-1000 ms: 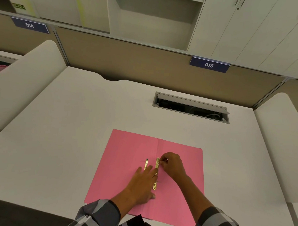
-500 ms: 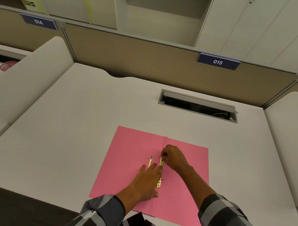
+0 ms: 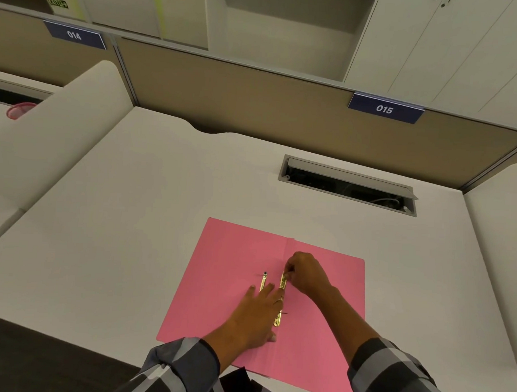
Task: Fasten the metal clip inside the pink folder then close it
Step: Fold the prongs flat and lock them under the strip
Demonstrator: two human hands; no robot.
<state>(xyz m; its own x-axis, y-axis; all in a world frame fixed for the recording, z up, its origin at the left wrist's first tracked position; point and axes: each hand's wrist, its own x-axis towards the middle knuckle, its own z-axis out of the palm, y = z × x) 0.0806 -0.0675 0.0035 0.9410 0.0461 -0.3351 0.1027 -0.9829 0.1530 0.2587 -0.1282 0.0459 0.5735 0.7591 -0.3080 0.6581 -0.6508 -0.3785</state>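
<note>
The pink folder [image 3: 227, 271] lies open and flat on the white desk [image 3: 126, 208], near its front edge. A gold metal clip bar [image 3: 281, 288] runs along the centre fold. A second gold strip [image 3: 263, 282] lies just left of it, its far end sticking out past my fingers. My left hand [image 3: 256, 314] rests flat on the folder with spread fingers, pressing on the strips. My right hand [image 3: 305, 275] has its fingertips pinched on the far end of the clip bar.
An open cable slot [image 3: 348, 185] is cut into the desk behind the folder. Brown partition panels with signs 014 [image 3: 74, 35] and 015 [image 3: 385, 109] close off the back. Rounded white dividers stand at both sides. A pink mesh cup [image 3: 19, 110] sits far left.
Both hands stay on the clip. My right hand has closed tighter over the far end of the bar. The camera has shifted slightly, so the folder sits a little further right in view.
</note>
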